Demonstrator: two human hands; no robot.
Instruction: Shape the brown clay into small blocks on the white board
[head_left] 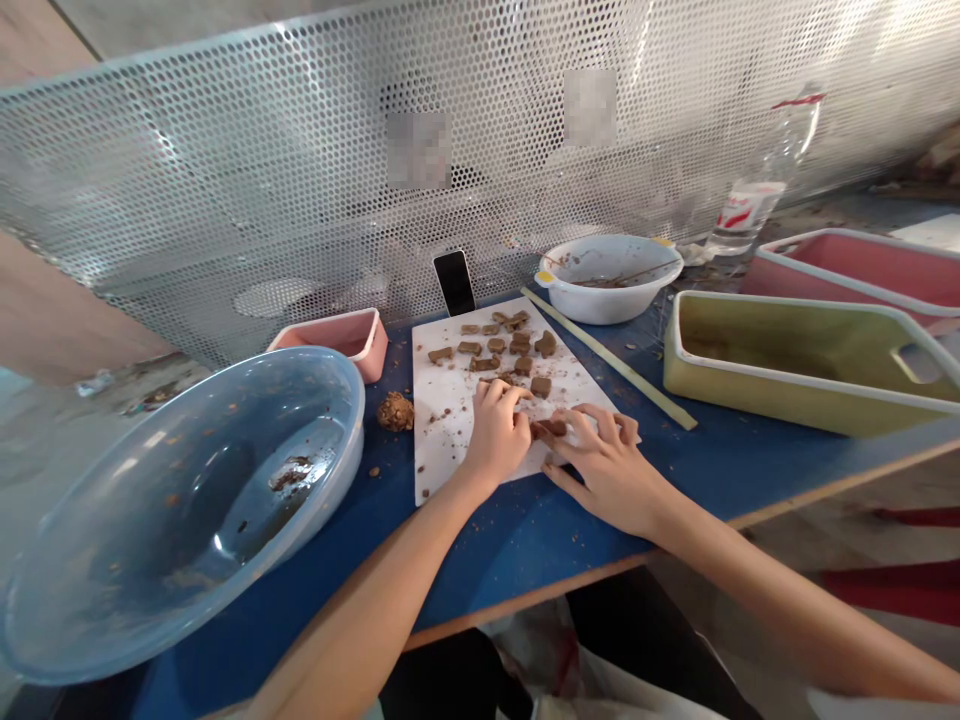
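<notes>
Left hand (499,425) of the person bends its fingers low over the white board (442,440), and whether it grips something I cannot tell, because its back covers the palm side. Right hand (607,470) is spread loosely, with its fingers apart, and touches a brown piece (551,428), which lies between the two hands, near the near edge of the board. Fingers cover part of this piece, so its full shape is hard to make out. The right hand also hides most of the board's near right corner.

Beyond the hands, small brown blocks (484,364) lie in loose rows toward the far edge of the board, with crumbs scattered among them. Some blocks at the far edge overlap, and their number is difficult to count.

Just beside the left edge of the board, a rough brown clump (395,411) rests on the blue desk (480,580). Along the left end of the desk stands a big blue basin (225,480), wet and dirty inside; it partly hides a small pink box (375,345). At the far edge, a phone (454,283) leans against a perforated metal sheet (300,150), through which the room shows only unclearly. To the right are a pale strip (615,360), a white bowl (615,300), a bottle (757,200) and a green box (780,390), cut off by the frame.
</notes>
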